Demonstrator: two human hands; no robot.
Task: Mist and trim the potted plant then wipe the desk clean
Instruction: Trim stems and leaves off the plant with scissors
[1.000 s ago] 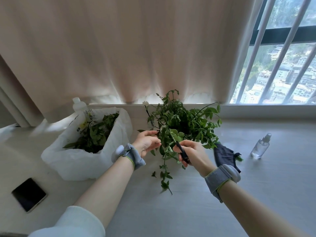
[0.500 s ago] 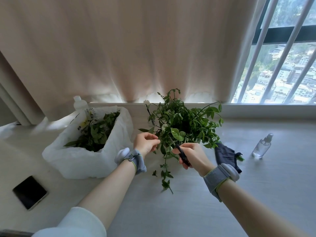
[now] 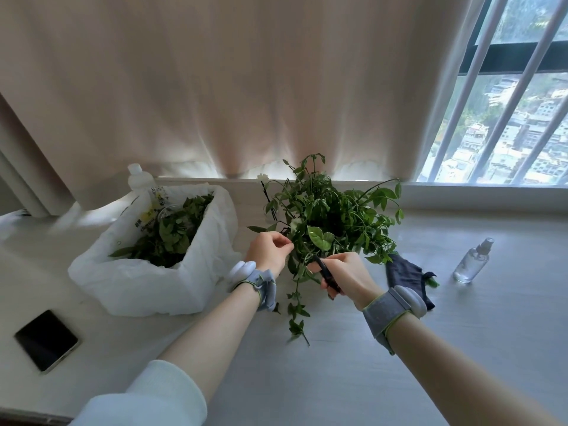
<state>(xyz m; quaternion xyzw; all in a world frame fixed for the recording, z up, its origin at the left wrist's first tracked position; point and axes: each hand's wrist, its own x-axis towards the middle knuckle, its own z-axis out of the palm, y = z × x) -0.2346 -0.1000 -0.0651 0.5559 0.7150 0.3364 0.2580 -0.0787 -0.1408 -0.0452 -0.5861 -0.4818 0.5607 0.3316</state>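
A leafy green potted plant stands mid-desk by the window sill; its pot is hidden by foliage. My left hand pinches a stem at the plant's left front. My right hand grips black scissors, blades pointing into the foliage near that stem. A long trailing stem hangs down onto the desk between my wrists. A small clear spray bottle stands to the right. A dark cloth lies crumpled behind my right wrist.
A white plastic bag holding cut leaves sits left of the plant, with a white bottle behind it. A black phone lies at the front left. Curtain and barred window run along the back.
My left hand has shifted slightly right and closed on a stem. My right hand with the scissors has edged up into the foliage. The view has tilted a little.
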